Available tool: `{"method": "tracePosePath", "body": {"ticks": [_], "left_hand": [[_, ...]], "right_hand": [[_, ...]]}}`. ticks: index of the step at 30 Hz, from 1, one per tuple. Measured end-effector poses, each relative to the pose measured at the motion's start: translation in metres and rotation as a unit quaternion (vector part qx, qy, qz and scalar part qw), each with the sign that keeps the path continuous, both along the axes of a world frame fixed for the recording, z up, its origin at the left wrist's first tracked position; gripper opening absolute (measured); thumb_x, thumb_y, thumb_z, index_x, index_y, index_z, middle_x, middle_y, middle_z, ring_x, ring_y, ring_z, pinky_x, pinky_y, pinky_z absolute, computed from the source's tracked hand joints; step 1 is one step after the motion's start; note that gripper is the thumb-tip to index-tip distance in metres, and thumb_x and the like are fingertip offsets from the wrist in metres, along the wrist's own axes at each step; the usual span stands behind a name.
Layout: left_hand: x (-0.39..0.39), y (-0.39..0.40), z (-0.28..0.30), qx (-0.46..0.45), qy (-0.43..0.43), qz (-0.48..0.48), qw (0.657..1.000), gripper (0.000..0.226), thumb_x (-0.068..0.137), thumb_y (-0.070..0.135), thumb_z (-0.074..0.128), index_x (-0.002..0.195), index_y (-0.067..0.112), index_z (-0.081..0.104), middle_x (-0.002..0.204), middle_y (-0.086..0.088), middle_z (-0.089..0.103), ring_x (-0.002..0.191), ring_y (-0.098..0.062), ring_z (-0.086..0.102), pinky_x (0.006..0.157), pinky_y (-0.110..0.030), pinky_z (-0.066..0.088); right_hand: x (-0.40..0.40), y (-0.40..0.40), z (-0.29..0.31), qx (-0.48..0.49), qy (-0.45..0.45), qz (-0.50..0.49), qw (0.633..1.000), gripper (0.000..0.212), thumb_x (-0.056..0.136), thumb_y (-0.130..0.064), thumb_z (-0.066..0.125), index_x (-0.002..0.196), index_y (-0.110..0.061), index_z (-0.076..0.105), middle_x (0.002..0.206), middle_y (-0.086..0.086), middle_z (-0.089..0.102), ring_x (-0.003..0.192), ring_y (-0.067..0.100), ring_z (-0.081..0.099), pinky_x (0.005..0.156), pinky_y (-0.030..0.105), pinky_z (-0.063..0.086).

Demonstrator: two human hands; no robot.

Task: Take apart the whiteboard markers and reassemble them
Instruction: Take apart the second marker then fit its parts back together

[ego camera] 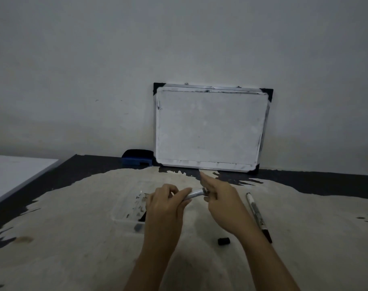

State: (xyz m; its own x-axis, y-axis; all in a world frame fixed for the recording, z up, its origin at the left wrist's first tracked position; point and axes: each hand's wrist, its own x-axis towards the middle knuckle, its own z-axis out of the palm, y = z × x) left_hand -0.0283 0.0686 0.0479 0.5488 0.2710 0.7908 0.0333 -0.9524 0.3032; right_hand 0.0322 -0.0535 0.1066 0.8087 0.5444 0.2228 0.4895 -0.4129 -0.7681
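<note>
marker barrel (194, 193) | mid-frame, gripped by left hand (165, 206) | right hand (223, 203) pinching its tip end | second marker (257, 215) on table (84, 238), right

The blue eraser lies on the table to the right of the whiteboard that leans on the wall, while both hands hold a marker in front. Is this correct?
Not quite. In the head view the blue eraser lies to the left of the whiteboard, not the right. The rest holds: the whiteboard leans on the wall, and the left hand and right hand hold a marker in front.
</note>
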Motion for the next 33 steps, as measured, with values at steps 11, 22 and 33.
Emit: {"method": "tracePosePath", "body": {"ticks": [11,22,33], "left_hand": [[-0.002,0.0,0.003,-0.026,0.001,-0.002,1.0,0.026,0.072,0.02,0.073,0.098,0.019,0.07,0.079,-0.005,0.064,0.07,-0.018,0.059,0.071,-0.03,0.037],[-0.003,0.0,0.003,-0.052,0.027,-0.021,0.998,0.027,0.074,0.019,0.073,0.1,0.022,0.069,0.081,-0.002,0.064,0.074,-0.011,0.054,0.074,-0.027,0.034],[-0.004,-0.021,0.014,-0.124,-0.006,-0.102,0.987,0.031,0.082,0.035,0.061,0.109,0.021,0.064,0.085,0.003,0.06,0.076,-0.006,0.051,0.077,-0.013,0.032]], "right_hand": [[0.017,-0.033,-0.008,-0.359,0.058,0.068,0.929,0.038,0.076,-0.019,0.073,0.111,-0.021,0.058,0.124,0.001,0.053,0.103,0.014,0.051,0.089,0.027,0.045],[0.029,-0.034,-0.025,-0.249,0.064,0.041,0.966,0.014,0.085,-0.014,0.062,0.098,-0.018,0.06,0.099,0.001,0.06,0.086,0.015,0.058,0.073,0.022,0.048],[0.022,-0.029,0.008,0.381,0.334,0.042,0.861,0.023,0.066,-0.012,0.067,0.088,-0.005,0.065,0.08,0.011,0.073,0.073,0.02,0.07,0.07,0.027,0.061]]}}
